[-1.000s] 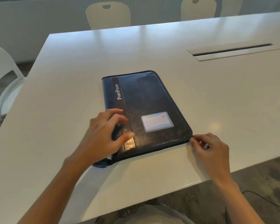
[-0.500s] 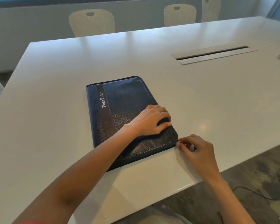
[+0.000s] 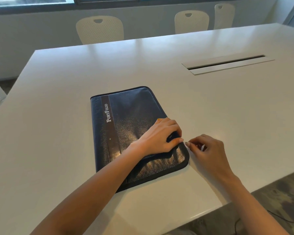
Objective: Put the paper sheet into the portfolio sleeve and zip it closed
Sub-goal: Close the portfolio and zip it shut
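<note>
A dark blue portfolio sleeve (image 3: pixel 129 119) with a brown stripe reading "PortFolio" lies flat on the white table (image 3: pixel 58 116). My left hand (image 3: pixel 161 136) presses down on its right part, fingers curled at the right edge. My right hand (image 3: pixel 205 146) is just off that edge, thumb and forefinger pinched on the small metal zipper pull (image 3: pixel 185 142) a little above the near right corner. No paper sheet is visible; the inside of the sleeve is hidden.
A long cable slot (image 3: pixel 227 63) is set into the table at the far right. Several pale chairs (image 3: pixel 99 29) stand behind the far edge. The near table edge runs diagonally at the lower right, with floor and a dark cable (image 3: pixel 278 217) beyond it.
My left hand moved from the sleeve's near left corner across to its right edge. My right hand, pinching the pull, has gone from the near right corner a little way up the right side.
</note>
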`<state>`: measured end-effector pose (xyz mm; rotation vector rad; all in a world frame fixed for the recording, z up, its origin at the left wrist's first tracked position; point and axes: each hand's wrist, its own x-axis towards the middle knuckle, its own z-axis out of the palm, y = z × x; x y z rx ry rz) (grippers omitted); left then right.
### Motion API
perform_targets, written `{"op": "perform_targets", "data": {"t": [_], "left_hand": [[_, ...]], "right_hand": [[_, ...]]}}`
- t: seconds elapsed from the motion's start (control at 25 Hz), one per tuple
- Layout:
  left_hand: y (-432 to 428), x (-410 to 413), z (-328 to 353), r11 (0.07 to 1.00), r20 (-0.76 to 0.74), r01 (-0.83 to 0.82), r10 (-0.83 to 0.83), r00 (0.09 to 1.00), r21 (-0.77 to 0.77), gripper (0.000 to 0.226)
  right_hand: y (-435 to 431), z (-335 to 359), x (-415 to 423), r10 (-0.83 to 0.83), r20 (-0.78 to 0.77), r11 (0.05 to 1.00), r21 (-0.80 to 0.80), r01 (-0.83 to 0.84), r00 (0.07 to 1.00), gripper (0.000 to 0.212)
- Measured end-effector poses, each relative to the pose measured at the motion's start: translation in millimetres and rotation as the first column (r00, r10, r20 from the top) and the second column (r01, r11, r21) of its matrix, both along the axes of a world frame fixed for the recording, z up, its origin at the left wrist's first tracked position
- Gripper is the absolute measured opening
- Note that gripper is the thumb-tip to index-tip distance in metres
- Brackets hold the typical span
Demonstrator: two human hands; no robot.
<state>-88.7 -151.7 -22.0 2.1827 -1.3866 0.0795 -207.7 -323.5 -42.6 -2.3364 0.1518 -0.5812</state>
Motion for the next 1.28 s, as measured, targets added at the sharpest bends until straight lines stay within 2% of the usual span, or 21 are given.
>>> {"op": "perform_targets", "data": {"t": [0.4, 0.68, 0.88, 1.0, 1.08, 1.16, 1.28], "left_hand": [[0, -2, 2, 0.999, 0.009, -0.020, 0.020, 1.000, -0.028, 0.021], [0, -2, 4, 1.000, 0.016, 0.009, -0.009, 1.000, 0.019, 0.025], [-2, 2, 2, 1.000, 0.008, 0.006, -0.006, 1.000, 0.015, 0.024], [-2, 4, 0, 1.000, -0.045, -0.003, 0.002, 0.999, -0.023, 0.021], [4, 18, 1, 0.992, -0.058, -0.093, 0.088, 0.994, -0.087, 0.020], [17, 54, 7, 0.940, 0.001, -0.326, 0.327, 0.945, -0.099, 0.027], [51, 125, 14, 0.722, 0.072, -0.692, 0.692, 0.719, -0.030, 0.038]], "right_hand": [[-6, 9, 127, 0.159, -0.056, 0.984, -0.073, -0.162, 0.986, 0.012], [9, 4, 233, 0.075, -0.027, 0.991, -0.112, -0.077, 0.997, 0.017], [21, 5, 290, 0.094, -0.085, 0.993, -0.062, -0.099, 0.992, 0.014], [21, -1, 303, 0.106, -0.060, 0.994, 0.018, -0.105, 0.993, 0.014], [18, -7, 304, 0.118, -0.038, 0.990, 0.079, -0.115, 0.992, 0.013], [17, -7, 303, 0.137, -0.025, 0.984, 0.123, -0.133, 0.990, 0.013], [16, -7, 300, 0.208, 0.004, 0.966, 0.152, -0.207, 0.978, 0.013]]}}
